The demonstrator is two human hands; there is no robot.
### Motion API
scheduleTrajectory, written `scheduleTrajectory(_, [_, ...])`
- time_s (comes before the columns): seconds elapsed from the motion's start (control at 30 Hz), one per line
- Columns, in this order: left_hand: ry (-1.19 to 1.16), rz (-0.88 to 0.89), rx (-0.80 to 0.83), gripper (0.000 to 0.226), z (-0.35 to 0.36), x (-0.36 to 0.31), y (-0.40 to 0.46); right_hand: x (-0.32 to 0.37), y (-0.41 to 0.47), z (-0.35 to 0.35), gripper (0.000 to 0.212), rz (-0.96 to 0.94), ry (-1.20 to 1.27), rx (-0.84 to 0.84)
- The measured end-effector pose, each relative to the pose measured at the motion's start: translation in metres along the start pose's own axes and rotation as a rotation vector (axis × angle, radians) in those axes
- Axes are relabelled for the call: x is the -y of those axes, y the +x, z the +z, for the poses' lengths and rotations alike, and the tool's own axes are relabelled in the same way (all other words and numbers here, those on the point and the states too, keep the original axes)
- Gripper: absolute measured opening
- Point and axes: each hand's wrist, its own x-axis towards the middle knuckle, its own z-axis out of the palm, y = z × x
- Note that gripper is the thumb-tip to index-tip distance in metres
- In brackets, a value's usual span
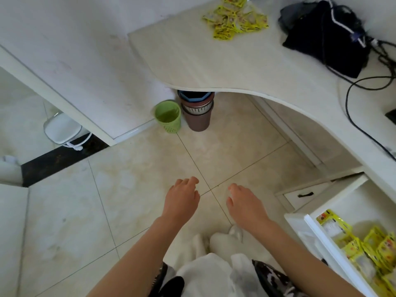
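Observation:
My left hand [182, 197] and my right hand [244, 202] hover side by side over the tiled floor, palms down, fingers loosely curled, holding nothing. A pile of yellow snack packets [234, 18] lies on the curved white desk [214, 67] at the top. More yellow packets [368, 251] fill an open white drawer [317, 234] at the lower right, beside my right forearm.
A green basket [168, 116] and a stack of brown and blue bins [196, 112] stand under the desk edge. A black bag [327, 35] with cables [351, 108] lies on the desk's right. A white step bin [61, 128] stands at the left by a doorway.

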Motion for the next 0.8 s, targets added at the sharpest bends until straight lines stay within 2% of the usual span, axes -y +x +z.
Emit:
scheduleTrajectory(0.63, [-0.081,-0.194,-0.225,0.029,-0.098,0.008,0.206,0.038,0.234,-0.133,0.031,-0.190,-0.046,-0.017])
scheduleTrajectory(0.8, [-0.089,-0.202,-0.246,0.029,-0.121,0.019,0.260,0.049,0.292,-0.161,0.032,-0.182,-0.032,-0.022])
